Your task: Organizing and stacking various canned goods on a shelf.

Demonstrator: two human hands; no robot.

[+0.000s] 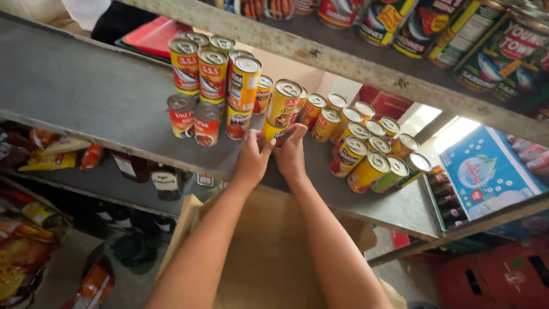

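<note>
Both my hands reach up to a grey shelf (86, 97) lined with tins. My left hand (251, 157) and my right hand (291, 151) close together around one yellow tin (273, 133) standing on the shelf, below another yellow tin (284, 102) stacked on it. My fingers hide most of the lower tin. Red tins (199, 71) stand stacked to the left, with two short red ones (194, 120) in front. A row of yellow tins (366, 151) runs off to the right.
A cardboard box (269, 252) sits under my forearms. An upper shelf (354, 66) holds larger tins (497, 51). Snack packets (51, 154) and dark bottles (163, 180) fill the lower shelf. A blue carton (486, 171) and red crates (497, 274) are at the right.
</note>
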